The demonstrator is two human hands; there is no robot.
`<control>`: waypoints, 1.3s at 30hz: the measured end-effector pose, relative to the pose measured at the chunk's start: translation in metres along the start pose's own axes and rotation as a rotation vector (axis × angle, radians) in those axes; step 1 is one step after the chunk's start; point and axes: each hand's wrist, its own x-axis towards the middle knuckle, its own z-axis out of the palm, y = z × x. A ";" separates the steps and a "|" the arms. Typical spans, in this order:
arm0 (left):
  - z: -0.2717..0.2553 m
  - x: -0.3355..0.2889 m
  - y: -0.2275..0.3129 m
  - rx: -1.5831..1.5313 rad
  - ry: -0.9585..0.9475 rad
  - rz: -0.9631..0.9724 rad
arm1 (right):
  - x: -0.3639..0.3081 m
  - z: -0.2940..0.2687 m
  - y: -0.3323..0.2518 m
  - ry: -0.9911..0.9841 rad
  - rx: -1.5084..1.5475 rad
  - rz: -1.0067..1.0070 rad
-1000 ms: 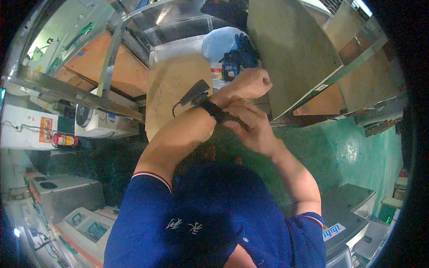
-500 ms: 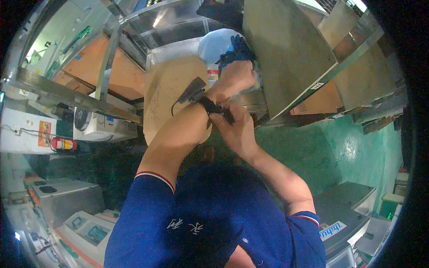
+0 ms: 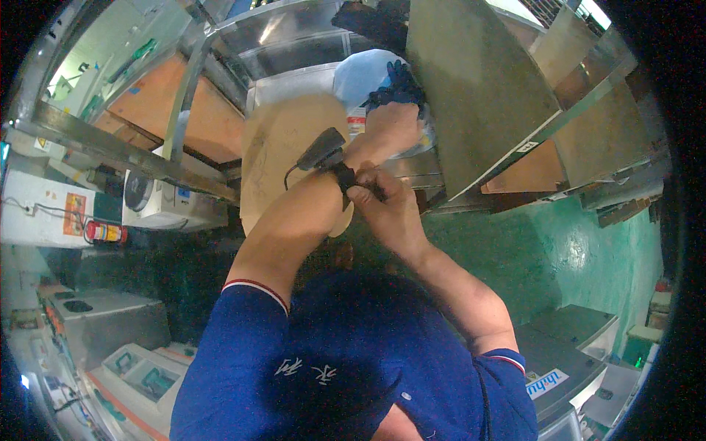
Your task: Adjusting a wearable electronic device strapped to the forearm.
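My left forearm reaches forward over a tan board, and my left hand is curled into a fist with its back up. Around that wrist runs a black strap; a dark wedge-shaped device with a short cable sits on its left side. My right hand comes in from the right, its thumb and fingers pinching the strap at the wrist's inner side. Just beyond my left fist lie dark blue gloves on a light-blue round surface.
The tan board stands under my left arm. Tall grey panels rise at the right, beside a metal frame at the left. A fire extinguisher hangs at the far left. Grey cabinets stand behind on the right.
The view has shifted slightly, so the surroundings sit a little further right. My right hand keeps its pinch on the wrist strap, and my left fist stays nearly in place.
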 end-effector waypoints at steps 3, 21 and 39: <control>-0.001 -0.001 -0.001 0.032 -0.010 0.000 | -0.004 0.006 -0.006 0.064 -0.102 -0.086; 0.000 -0.022 -0.006 0.154 -0.101 0.075 | 0.015 -0.009 -0.001 -0.027 -0.259 -0.356; 0.037 -0.019 -0.033 -0.353 -0.345 0.370 | 0.012 -0.013 0.044 0.034 -0.184 -0.197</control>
